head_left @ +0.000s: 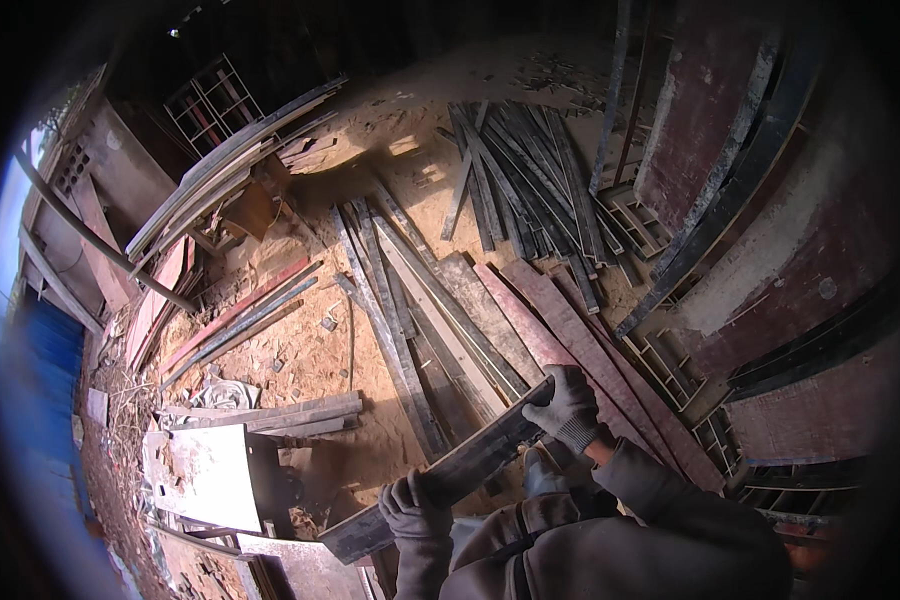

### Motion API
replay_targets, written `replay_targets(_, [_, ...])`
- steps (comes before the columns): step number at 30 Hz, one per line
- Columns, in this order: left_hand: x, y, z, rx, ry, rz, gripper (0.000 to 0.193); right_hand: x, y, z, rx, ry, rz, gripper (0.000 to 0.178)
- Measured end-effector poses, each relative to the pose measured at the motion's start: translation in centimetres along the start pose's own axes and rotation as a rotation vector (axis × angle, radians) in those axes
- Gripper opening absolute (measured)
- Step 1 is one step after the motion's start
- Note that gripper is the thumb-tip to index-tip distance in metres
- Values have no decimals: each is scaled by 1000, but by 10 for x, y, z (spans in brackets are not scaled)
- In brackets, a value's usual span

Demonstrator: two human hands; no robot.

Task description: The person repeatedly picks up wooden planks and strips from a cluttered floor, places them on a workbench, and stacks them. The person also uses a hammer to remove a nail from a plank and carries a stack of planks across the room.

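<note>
A dark, flat wooden plank [482, 464] slants across in front of my body, its lower left end nearer the bottom edge of the head view. My gloved left hand [413, 508] wraps its fingers over the plank's upper edge towards the left end. At the upper right end, my right hand [567, 408], also in a grey glove, grips the plank with its thumb along the near side. Just beyond the plank lie long loose boards [395, 320], some dark and some pale, with wide reddish boards [595, 375] to their right.
Farther off, a heap of dark planks [530, 170] lies on the sawdust-covered ground. Large reddish panels [770, 260] stand along the right. To the left are a white board [202, 475], stacked long boards [230, 150] and a blue wall [45, 370].
</note>
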State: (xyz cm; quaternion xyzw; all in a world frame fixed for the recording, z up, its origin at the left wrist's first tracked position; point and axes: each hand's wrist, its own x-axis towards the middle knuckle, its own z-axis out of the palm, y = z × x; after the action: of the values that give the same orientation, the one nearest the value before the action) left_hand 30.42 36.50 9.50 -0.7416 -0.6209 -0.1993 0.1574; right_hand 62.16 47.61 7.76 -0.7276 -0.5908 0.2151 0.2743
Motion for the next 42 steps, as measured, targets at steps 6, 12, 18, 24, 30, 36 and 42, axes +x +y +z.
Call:
replay_targets(6, [74,14,35,-56,53,-8,56,79,11,-13,44,222,-228,104])
replay_targets(12, [178,-6,136,-25,16,-45,55,219,8,28,30,233,-245,108])
replay_targets(18, [300,-13,225,-140,142,-3,37,332,-2,38,4,643,-82,94])
replay_targets(24, [494,-44,303,-386,-13,-76,31,482,-19,65,1527,-31,677,55])
replay_targets(30, [593,-38,345,-344,16,4,57,575,-15,136,315,273,229,51])
replay_targets(36, [712,-38,413,-782,-266,38,56,728,-27,133,1427,266,376,45])
replay_targets(42, [904,-58,512,-429,-688,283,30,953,-56,116,1249,53,182,29])
